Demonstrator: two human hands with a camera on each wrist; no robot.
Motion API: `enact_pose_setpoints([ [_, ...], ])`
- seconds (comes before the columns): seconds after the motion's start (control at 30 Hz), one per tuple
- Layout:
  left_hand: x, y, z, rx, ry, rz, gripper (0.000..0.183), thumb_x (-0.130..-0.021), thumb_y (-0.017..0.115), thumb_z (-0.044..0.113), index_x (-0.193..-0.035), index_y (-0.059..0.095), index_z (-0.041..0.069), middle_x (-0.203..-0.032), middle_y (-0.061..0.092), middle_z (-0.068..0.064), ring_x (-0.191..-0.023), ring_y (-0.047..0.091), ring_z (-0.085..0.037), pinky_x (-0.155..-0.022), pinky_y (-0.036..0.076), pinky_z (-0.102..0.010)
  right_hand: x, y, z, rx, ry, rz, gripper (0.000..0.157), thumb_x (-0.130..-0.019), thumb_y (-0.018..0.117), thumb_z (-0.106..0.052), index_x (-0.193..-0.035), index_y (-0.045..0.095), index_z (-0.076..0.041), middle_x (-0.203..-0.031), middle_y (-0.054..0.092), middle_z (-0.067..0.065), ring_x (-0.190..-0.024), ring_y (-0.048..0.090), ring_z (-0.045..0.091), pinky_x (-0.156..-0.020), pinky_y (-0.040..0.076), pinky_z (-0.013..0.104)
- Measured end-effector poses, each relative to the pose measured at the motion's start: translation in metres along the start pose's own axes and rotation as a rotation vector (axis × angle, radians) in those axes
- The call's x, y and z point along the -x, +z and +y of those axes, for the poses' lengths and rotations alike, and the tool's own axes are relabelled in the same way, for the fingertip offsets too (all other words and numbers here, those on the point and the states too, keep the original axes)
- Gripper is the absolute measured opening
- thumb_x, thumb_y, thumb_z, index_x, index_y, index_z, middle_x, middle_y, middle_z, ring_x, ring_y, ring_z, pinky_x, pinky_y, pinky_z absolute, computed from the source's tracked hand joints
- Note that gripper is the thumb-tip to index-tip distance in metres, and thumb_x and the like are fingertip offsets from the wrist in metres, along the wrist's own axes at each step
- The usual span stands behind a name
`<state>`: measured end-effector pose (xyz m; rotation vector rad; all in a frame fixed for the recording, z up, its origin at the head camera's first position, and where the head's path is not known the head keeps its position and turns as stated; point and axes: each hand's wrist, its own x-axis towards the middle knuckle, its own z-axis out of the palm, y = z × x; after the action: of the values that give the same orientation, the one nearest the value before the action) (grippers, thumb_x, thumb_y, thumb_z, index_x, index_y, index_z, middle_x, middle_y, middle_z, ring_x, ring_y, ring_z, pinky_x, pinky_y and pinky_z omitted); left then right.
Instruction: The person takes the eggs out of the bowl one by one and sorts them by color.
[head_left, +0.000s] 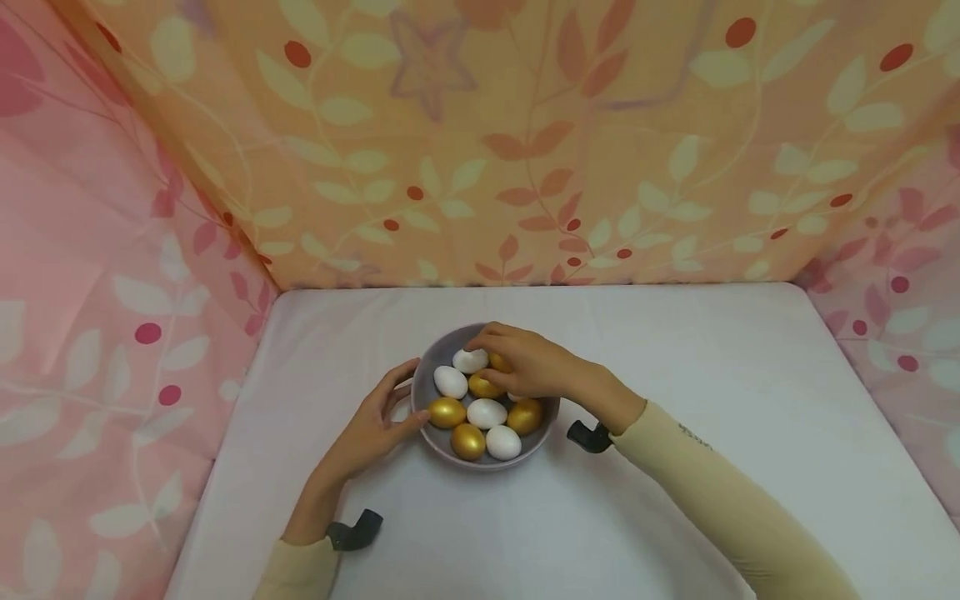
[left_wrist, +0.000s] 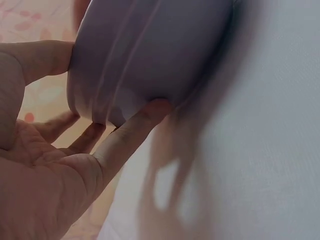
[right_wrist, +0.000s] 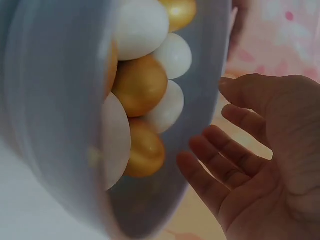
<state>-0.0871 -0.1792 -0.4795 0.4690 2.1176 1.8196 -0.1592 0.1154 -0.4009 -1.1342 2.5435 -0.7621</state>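
A round greyish-purple bowl (head_left: 480, 467) stands on the white table, holding several white eggs (head_left: 487, 414) and golden eggs (head_left: 468, 442). My left hand (head_left: 378, 425) holds the bowl at its left side. Its thumb lies at the rim, and in the left wrist view its fingers (left_wrist: 132, 132) spread along the bowl's outer wall. Over the far right part of the bowl is my right hand (head_left: 536, 362), palm down, hiding some eggs. In the right wrist view its fingers (right_wrist: 202, 180) are loosely bent beside the rim, apart from the eggs, with nothing between them.
The white table (head_left: 712, 375) reaches back to an orange curtain (head_left: 480, 167) with a leaf print. Pink printed cloth (head_left: 90, 333) hangs at both sides. A black wrist mount (head_left: 356, 531) sits on the left wrist, another (head_left: 588, 437) on the right.
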Motion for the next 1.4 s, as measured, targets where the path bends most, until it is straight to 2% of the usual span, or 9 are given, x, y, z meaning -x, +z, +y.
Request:
enact_pose_setpoints([
  [0.27, 0.000, 0.006, -0.005, 0.035, -0.040, 0.002, 0.078, -0.101, 0.072, 0.014, -0.166, 0.030, 0.025, -0.175, 0.025, -0.007, -0.158, 0.032, -0.044, -0.103, 0.055, -0.026, -0.024, 0.004, 0.001, 0.071, -0.028, -0.104, 0.039, -0.101, 0.070, -0.015, -0.138, 0.065, -0.003, -0.133, 0.066, 0.014, -0.114, 0.065, 0.025, -0.105, 0.055, 0.041],
  [0.5, 0.000, 0.000, -0.002, 0.011, -0.010, 0.002, 0.077, -0.102, 0.071, 0.014, -0.166, 0.029, 0.022, -0.175, 0.025, -0.009, -0.157, 0.032, -0.046, -0.102, 0.055, -0.024, -0.042, 0.009, -0.003, 0.206, -0.063, -0.126, 0.037, -0.097, 0.071, -0.010, -0.133, 0.068, -0.004, -0.125, 0.068, 0.014, -0.112, 0.065, 0.024, -0.105, 0.054, 0.040],
  [0.7, -0.001, -0.002, 0.000, 0.005, 0.003, -0.003, 0.076, -0.102, 0.070, 0.015, -0.166, 0.029, 0.022, -0.175, 0.024, -0.010, -0.158, 0.031, -0.047, -0.103, 0.054, -0.025, -0.046, 0.009, -0.007, 0.255, -0.023, -0.160, 0.035, -0.098, 0.069, -0.007, -0.132, 0.068, -0.005, -0.122, 0.066, 0.013, -0.109, 0.065, 0.027, -0.102, 0.055, 0.040],
  [0.9, -0.001, -0.001, -0.002, 0.022, -0.016, -0.005, 0.076, -0.103, 0.070, 0.016, -0.166, 0.029, 0.022, -0.175, 0.024, -0.008, -0.158, 0.030, -0.046, -0.104, 0.053, -0.024, -0.047, 0.011, -0.008, 0.251, 0.020, -0.179, 0.037, -0.096, 0.069, -0.003, -0.133, 0.066, -0.007, -0.123, 0.064, 0.014, -0.109, 0.065, 0.028, -0.101, 0.055, 0.041],
  [1.13, -0.002, 0.000, -0.004, 0.020, -0.016, -0.013, 0.075, -0.104, 0.069, 0.016, -0.166, 0.028, 0.024, -0.176, 0.023, -0.008, -0.159, 0.031, -0.045, -0.105, 0.053, -0.025, -0.046, 0.019, -0.008, 0.183, 0.108, -0.180, 0.047, -0.099, 0.070, -0.009, -0.145, 0.060, -0.012, -0.137, 0.060, 0.015, -0.112, 0.068, 0.029, -0.101, 0.057, 0.042],
  [1.23, -0.002, 0.000, -0.003, 0.023, -0.018, -0.005, 0.075, -0.103, 0.069, 0.016, -0.166, 0.028, 0.025, -0.176, 0.023, -0.008, -0.159, 0.031, -0.045, -0.104, 0.053, -0.024, -0.049, 0.022, -0.009, 0.176, 0.118, -0.197, 0.048, -0.100, 0.068, -0.008, -0.146, 0.058, -0.014, -0.138, 0.059, 0.016, -0.114, 0.067, 0.030, -0.103, 0.057, 0.043],
  [1.4, -0.002, -0.001, -0.004, 0.032, -0.017, -0.007, 0.076, -0.103, 0.069, 0.015, -0.166, 0.028, 0.023, -0.175, 0.023, -0.009, -0.159, 0.030, -0.046, -0.105, 0.053, -0.023, -0.052, 0.021, -0.012, 0.228, 0.099, -0.206, 0.044, -0.099, 0.068, -0.004, -0.141, 0.061, -0.015, -0.135, 0.060, 0.014, -0.116, 0.066, 0.029, -0.106, 0.055, 0.043],
])
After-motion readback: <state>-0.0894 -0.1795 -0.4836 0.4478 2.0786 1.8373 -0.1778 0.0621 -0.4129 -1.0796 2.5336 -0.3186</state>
